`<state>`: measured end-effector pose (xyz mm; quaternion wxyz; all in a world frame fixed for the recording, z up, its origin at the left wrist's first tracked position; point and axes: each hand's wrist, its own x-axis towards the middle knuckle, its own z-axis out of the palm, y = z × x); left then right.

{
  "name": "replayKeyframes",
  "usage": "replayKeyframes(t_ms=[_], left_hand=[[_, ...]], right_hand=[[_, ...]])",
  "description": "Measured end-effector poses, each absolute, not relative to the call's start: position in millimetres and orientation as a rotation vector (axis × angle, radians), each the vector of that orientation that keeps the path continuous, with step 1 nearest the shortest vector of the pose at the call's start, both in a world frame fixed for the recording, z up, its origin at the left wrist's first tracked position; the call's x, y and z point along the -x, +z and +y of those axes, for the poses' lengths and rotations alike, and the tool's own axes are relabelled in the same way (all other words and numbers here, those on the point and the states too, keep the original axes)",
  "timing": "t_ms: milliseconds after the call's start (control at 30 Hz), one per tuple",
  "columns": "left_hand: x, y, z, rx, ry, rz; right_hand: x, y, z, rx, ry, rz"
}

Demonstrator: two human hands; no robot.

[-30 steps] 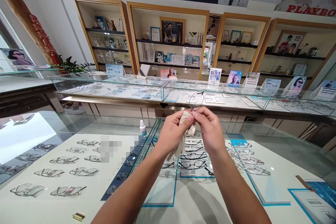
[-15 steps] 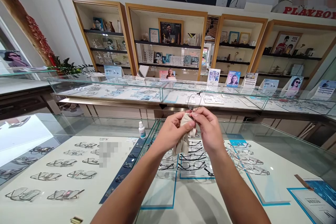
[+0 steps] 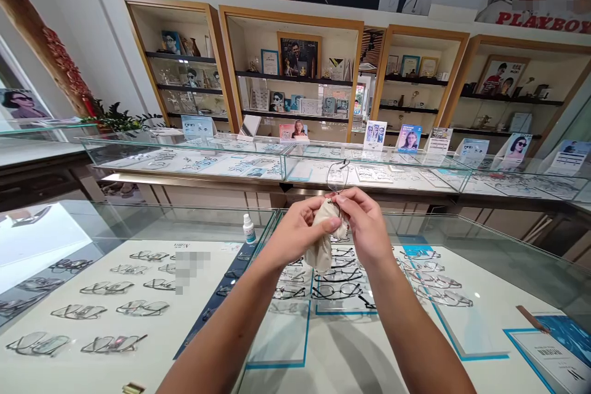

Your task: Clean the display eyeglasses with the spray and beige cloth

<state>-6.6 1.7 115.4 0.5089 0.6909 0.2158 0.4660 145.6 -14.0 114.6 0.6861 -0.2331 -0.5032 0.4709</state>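
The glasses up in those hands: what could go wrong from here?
The glasses are held at the fingertips of the right hand, above the case; they might slip and drop onto it.

They look thin-rimmed, so a hard squeeze through the cloth in the left hand might bend them.

The bottle stands to the left of that hand; a sideways swing could perhaps topple it.

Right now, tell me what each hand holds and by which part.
The left hand pinches the cream fabric cloth by its upper part; the right hand holds the thin, dark-rimmed eyeglasses just below the visible lens; the exact spot is hidden.
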Motion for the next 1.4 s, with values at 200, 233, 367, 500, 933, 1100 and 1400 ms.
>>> replayKeyframes(t_ms=[200,233,367,500,933,1100,1400], left_hand=[[-7.8,109.1,-3.8,-1.568,1.361,0.664],[-7.0,109.5,-3.7,-1.553,1.343,0.677],[1.3,111.0,2.7,-1.515,1.327,0.673],[10.2,110.7,10.3,-1.489,1.357,0.722],[14.3,116.0,1.8,-1.568,1.282,0.781],[4.5,116.8,-9.3,-1.614,1.164,0.698],[-17.0,109.4,-14.1,-1.348,1.160,0.478]], right_hand=[[-141.1,115.7,-17.7,0.509,1.015,-1.185],[-141.1,116.1,-18.0,0.513,1.000,-1.175],[-148.6,120.4,-19.0,0.507,0.967,-1.079],[-161.9,126.5,-22.8,0.500,0.944,-1.049],[-169.4,130.3,-25.5,0.514,0.939,-1.084],[-162.8,125.4,-20.4,0.510,0.968,-1.171],[-145.3,118.0,-20.0,0.562,0.988,-1.223]])
